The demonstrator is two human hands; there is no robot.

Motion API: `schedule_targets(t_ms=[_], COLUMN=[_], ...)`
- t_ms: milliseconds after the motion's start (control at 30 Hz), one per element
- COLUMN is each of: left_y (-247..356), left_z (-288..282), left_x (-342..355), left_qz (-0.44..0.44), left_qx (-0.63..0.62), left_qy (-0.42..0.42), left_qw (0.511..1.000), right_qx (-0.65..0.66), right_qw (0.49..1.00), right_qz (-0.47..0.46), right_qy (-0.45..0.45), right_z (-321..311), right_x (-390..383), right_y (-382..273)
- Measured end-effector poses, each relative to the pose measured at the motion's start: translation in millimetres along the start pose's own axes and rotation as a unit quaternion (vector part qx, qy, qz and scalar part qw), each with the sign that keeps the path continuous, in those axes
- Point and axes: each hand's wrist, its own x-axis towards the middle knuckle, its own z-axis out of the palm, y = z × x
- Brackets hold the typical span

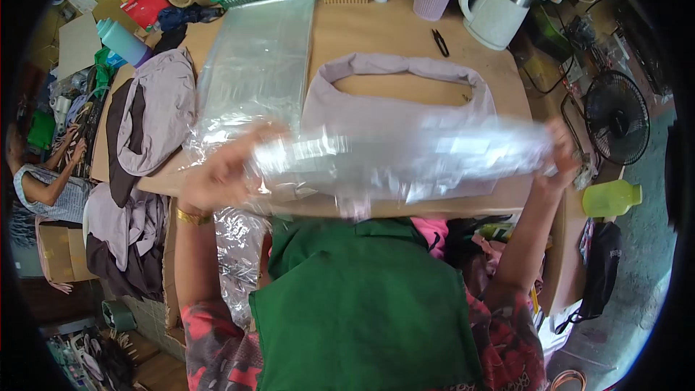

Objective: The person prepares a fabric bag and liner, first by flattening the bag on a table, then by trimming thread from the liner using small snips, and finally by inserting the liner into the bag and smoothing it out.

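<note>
Clear plastic bag [434, 159] is spanning the left hand [223, 172] and right hand [563, 156], each grip pinching an end, even tension probably best preventing creases.

From the wearer's head, 1 fisheye view looks down at close range over the green garment [369, 311] and faces across the tabletop [355, 29].

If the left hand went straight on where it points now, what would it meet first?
Beyond the clear plastic it holds, the left hand would probably meet the plastic stack, though depth is unclear.
</note>
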Motion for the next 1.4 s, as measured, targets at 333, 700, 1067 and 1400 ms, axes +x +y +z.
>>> schedule_targets(t_ms=[333, 700, 1067, 1400], left_y=[-77, -92, -96, -96], left_z=[148, 121, 176, 203], left_x=[75, 85, 79, 72], left_qz=[-0.017, -0.148, -0.082, -0.053], left_qx=[0.295, 0.429, 0.491, 0.192], left_qy=[0.243, 0.149, 0.135, 0.063], left_qw=[0.924, 0.878, 0.857, 0.978], right_qx=[-0.745, -0.829, -0.722, -0.719], right_qw=[0.624, 0.533, 0.671, 0.656], right_qz=[0.088, 0.168, 0.087, -0.154], right_qy=[-0.217, 0.017, -0.141, -0.171], right_z=[140, 56, 97, 171], right_x=[28, -43, -92, 58], right_y=[116, 90, 58, 13])
